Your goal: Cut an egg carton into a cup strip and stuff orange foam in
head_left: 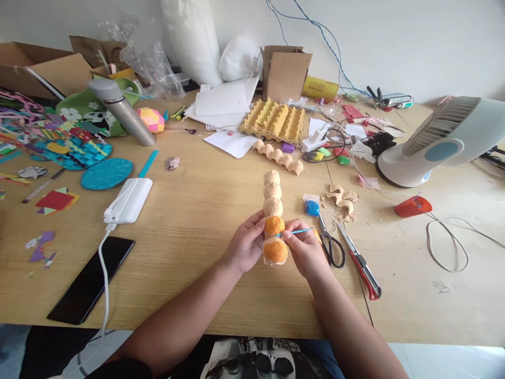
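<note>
In front of me, my left hand (246,242) grips the side of an egg carton strip (273,205), a row of several rounded bumps. The two bumps nearest me are orange; the others are bare tan cardboard. My right hand (303,247) is closed around a thin blue stick (299,231), its tip against the strip between the orange bumps. A small bit of orange stuff shows beside the right fingers. To the right lie a blue clay packet (312,207), black-handled scissors (332,247) and a red utility knife (363,268).
Cut carton scraps (342,200) lie right of the scissors. Farther back are another carton strip (278,156), a yellow egg tray (273,121) and a white fan (430,147). A phone (92,281), power bank (129,200) and steel bottle (124,113) are on the left.
</note>
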Available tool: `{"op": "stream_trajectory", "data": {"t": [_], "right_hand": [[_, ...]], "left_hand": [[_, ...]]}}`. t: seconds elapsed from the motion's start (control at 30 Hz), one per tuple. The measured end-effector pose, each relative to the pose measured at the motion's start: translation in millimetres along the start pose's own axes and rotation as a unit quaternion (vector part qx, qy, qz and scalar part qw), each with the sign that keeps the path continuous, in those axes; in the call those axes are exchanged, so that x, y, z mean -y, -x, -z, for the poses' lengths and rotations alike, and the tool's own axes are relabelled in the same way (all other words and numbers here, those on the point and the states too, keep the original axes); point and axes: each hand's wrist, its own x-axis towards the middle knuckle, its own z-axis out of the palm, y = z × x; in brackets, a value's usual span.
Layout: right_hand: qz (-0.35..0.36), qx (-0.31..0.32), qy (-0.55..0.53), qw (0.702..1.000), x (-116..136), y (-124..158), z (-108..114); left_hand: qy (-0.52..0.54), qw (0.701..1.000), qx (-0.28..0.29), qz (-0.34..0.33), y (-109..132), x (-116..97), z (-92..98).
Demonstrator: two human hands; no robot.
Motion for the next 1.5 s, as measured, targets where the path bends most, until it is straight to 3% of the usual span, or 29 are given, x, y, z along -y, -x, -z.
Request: {"op": "stream_trajectory", "data": {"t": [0.23, 0.73, 0.93, 1.5], "right_hand": [[0.012, -0.019, -0.008, 1.0, -2.7, -0.5, 0.3], [0.012, -0.017, 0.014, 1.0, -1.5, -0.3, 0.1], [0.01, -0.021, 0.019, 1.0, -2.7, 0.1, 1.3], [0.016, -0.021, 0.026, 0.999, -2.0, -1.3, 0.9]], "left_hand": [[-0.019, 0.999, 0.035, 0.0, 2.7, -3.3, -3.6], [0.012, 1.0, 0.013, 0.024, 0.6, -4.3, -1.2], [0.02, 0.999, 0.035, 0.023, 1.9, -6.3, -0.8], [-0.014, 1.0, 0.025, -0.007, 1.0, -4.9, -4.6]]}}
